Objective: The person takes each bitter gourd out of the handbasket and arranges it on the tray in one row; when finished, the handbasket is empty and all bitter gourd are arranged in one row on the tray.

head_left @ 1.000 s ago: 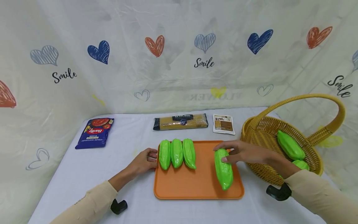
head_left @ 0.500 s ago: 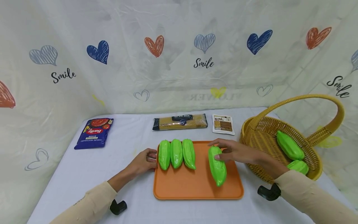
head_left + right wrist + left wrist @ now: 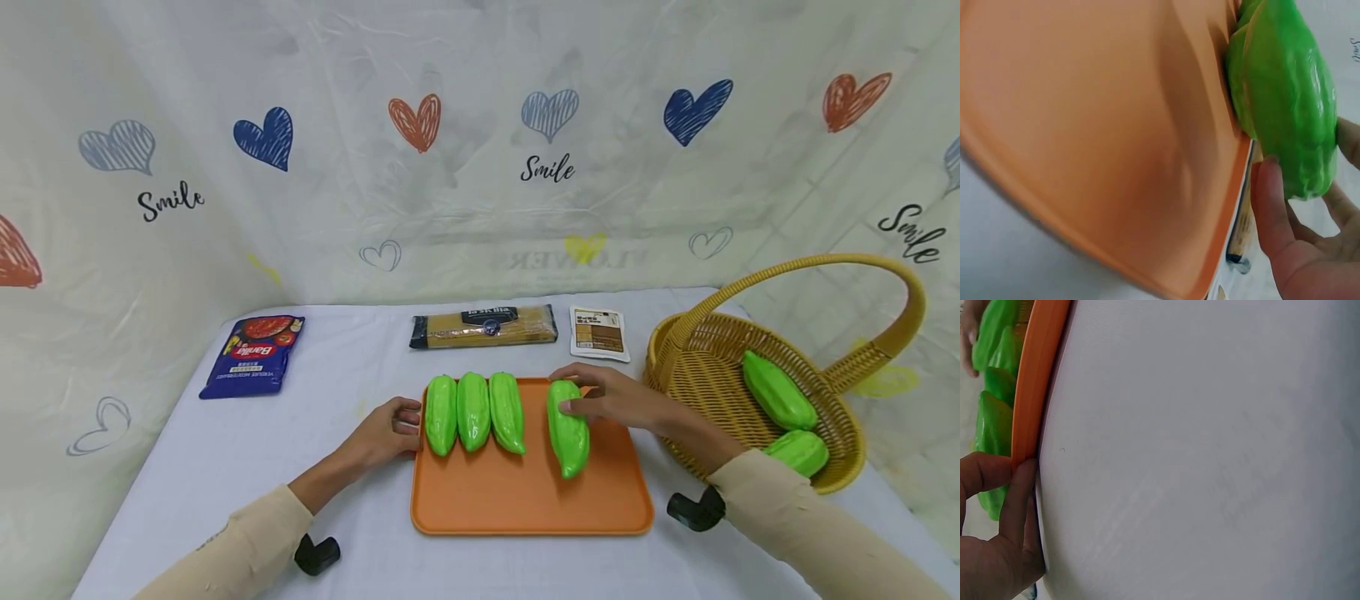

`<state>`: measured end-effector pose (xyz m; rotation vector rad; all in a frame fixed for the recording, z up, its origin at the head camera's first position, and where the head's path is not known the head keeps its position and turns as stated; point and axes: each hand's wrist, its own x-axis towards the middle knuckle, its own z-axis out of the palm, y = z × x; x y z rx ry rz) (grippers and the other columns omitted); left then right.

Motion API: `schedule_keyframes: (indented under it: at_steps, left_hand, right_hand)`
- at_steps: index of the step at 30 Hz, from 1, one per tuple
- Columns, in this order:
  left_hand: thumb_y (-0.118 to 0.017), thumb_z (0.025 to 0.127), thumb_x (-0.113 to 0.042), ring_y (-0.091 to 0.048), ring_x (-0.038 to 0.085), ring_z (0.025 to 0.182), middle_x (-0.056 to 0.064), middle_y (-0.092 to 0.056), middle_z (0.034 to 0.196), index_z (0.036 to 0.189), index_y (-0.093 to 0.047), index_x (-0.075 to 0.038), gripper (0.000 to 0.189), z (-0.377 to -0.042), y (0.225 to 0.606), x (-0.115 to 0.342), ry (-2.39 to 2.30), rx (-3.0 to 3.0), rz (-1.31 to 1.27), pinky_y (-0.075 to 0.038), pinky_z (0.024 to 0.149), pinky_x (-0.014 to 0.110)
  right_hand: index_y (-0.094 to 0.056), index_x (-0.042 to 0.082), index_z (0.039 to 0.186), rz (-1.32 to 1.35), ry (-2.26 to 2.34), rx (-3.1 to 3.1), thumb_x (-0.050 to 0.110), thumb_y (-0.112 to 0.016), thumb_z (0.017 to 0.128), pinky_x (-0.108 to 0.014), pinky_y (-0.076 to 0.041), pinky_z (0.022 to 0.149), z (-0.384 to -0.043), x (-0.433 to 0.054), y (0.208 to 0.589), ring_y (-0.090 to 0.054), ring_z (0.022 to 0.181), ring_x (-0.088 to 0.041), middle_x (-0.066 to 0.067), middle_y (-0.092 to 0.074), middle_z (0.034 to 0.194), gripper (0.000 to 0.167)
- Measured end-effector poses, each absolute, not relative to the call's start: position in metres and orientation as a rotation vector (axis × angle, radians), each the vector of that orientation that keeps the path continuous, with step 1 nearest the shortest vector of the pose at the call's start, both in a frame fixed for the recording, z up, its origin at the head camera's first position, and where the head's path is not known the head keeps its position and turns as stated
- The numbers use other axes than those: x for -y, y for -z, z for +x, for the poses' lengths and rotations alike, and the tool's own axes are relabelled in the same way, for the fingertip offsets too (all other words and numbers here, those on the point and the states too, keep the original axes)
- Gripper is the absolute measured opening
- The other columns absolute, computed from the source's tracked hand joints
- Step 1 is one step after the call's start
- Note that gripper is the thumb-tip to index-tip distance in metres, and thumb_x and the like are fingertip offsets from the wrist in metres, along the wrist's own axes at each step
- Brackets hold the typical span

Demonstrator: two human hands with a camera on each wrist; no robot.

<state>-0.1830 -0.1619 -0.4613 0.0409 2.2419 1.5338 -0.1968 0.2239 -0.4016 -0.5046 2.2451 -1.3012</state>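
My right hand (image 3: 615,398) holds a glossy, ridged green bitter melon (image 3: 567,437) by its upper end over the right half of the orange tray (image 3: 525,507). Its tapered tip points toward me, and in the right wrist view a shadow falls on the tray under the bitter melon (image 3: 1294,94). Three similar bitter melons (image 3: 473,412) lie side by side on the tray's left half. At the tray's left edge, my left hand (image 3: 382,433) pinches the rim; the left wrist view has the thumb and fingers (image 3: 1019,500) on either side of the tray wall (image 3: 1035,375).
On the right stands a yellow wicker basket (image 3: 697,367) with a tall handle, two more bitter melons (image 3: 780,390) inside. Behind the tray lie a pasta pack (image 3: 487,327) and a small white-and-brown packet (image 3: 598,333). A blue Barilla pouch (image 3: 253,357) rests at the far left.
My right hand has carried the bitter melon left over the tray and a little away from me, closer to the row of three. The left hand has stayed at the tray's edge.
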Motion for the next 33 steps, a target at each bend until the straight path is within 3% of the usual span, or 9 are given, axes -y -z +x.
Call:
schedule_keyframes:
  at_steps: [15, 24, 28, 33]
  left_hand:
    - [-0.074, 0.079, 0.000, -0.062, 0.022, 0.103, 0.017, -0.056, 0.123, 0.139, -0.048, 0.002, 0.065, -0.183, 0.462, 0.162, -1.550, -2.228, 0.038, -0.062, 0.079, 0.034]
    - [-0.074, 0.080, -0.002, -0.063, 0.022, 0.105, 0.017, -0.056, 0.124, 0.140, -0.048, 0.002, 0.066, -0.184, 0.462, 0.162, -1.539, -2.239, 0.045, -0.062, 0.080, 0.034]
    - [-0.075, 0.079, -0.003, -0.063, 0.022, 0.105, 0.017, -0.057, 0.124, 0.139, -0.048, 0.002, 0.066, -0.184, 0.462, 0.162, -1.531, -2.248, 0.045, -0.062, 0.080, 0.034]
    - [-0.075, 0.079, -0.002, -0.063, 0.021, 0.104, 0.016, -0.058, 0.123, 0.139, -0.049, 0.002, 0.065, -0.184, 0.462, 0.162, -1.539, -2.252, 0.044, -0.062, 0.080, 0.033]
  right_hand:
    - [-0.051, 0.008, 0.145, -0.414, 1.282, -2.346, 0.029, -0.068, 0.096, -0.038, -0.060, 0.082, -0.208, -0.209, 0.409, -0.055, 0.127, -0.036, -0.019, -0.051, 0.146, 0.056]
    - [-0.048, 0.005, 0.143, -0.356, 1.281, -2.310, 0.026, -0.066, 0.097, -0.042, -0.057, 0.079, -0.218, -0.202, 0.413, -0.065, 0.096, -0.022, -0.024, -0.057, 0.138, 0.054]
    - [-0.049, 0.004, 0.143, -0.332, 1.291, -2.310, 0.025, -0.066, 0.097, -0.039, -0.058, 0.079, -0.221, -0.197, 0.418, -0.065, 0.101, -0.024, -0.025, -0.056, 0.138, 0.054]
    - [-0.052, 0.003, 0.144, -0.337, 1.298, -2.325, 0.025, -0.068, 0.096, -0.040, -0.059, 0.084, -0.222, -0.191, 0.422, -0.060, 0.120, -0.035, -0.025, -0.052, 0.143, 0.055]
